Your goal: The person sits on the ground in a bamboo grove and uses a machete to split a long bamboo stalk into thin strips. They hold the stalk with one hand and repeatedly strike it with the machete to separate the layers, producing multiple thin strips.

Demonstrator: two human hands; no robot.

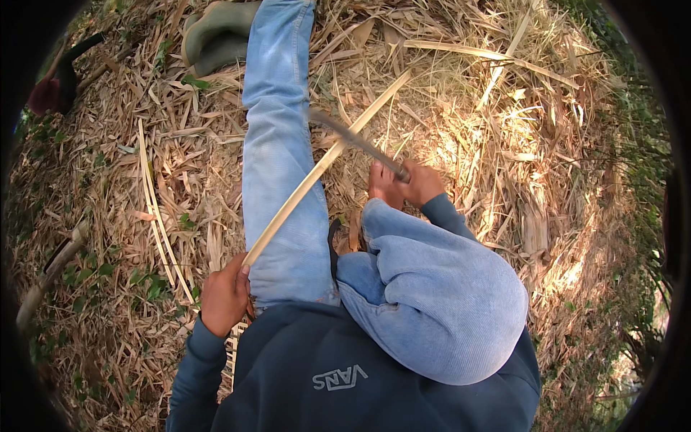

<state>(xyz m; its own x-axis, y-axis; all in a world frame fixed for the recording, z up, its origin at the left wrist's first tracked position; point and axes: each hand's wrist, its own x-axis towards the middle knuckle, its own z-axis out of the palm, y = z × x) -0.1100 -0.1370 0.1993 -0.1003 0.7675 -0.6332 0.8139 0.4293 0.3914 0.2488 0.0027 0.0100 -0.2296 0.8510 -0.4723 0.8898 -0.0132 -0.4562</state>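
Observation:
My left hand [224,297] grips the near end of a long, thin, pale split strip [295,198], which looks like bamboo. The strip slants over my outstretched jeans leg [277,165] toward the far right. In my right hand [423,186] is the handle of a long-bladed knife [368,148]. Its slightly blurred blade points far left and crosses the strip's far part; I cannot tell whether they touch. My bare foot [381,184] is beside the right hand, partly hidden by it. My other leg [446,309] is bent at the right.
Dry leaves and shavings cover the ground [194,165]. Several pale strips [160,216] lie left of my leg, and another strip [489,53] lies far right. A green rubber boot [216,36] is at the far left, a branch [54,270] at the left edge.

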